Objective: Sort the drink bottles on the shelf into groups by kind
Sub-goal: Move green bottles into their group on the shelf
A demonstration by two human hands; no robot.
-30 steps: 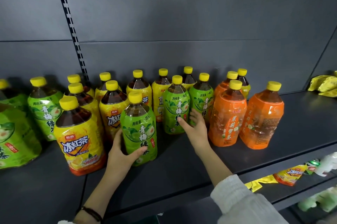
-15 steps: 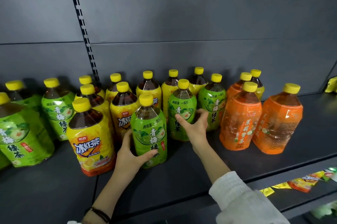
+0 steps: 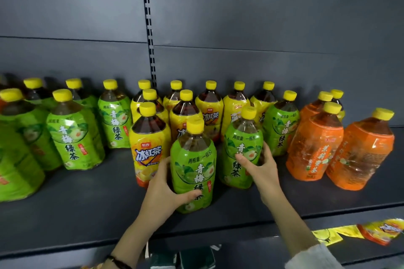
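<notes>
My right hand (image 3: 260, 165) has now closed round the second green bottle (image 3: 241, 137), tilting it, and my left hand (image 3: 162, 190) still grips the front green bottle (image 3: 193, 159), so both can probably join the green group (image 3: 74, 135).

Yellow-capped bottles crowd the shelf (image 3: 87, 209): green bottles (image 3: 74, 137) upright at left, yellow bottles (image 3: 209, 113) mid-row, orange bottles (image 3: 314, 148) at right. The left hand (image 3: 164, 190) grips the front green bottle (image 3: 193, 165), and the right hand (image 3: 262, 165) grips the leaning green bottle (image 3: 241, 139) beside it.
</notes>
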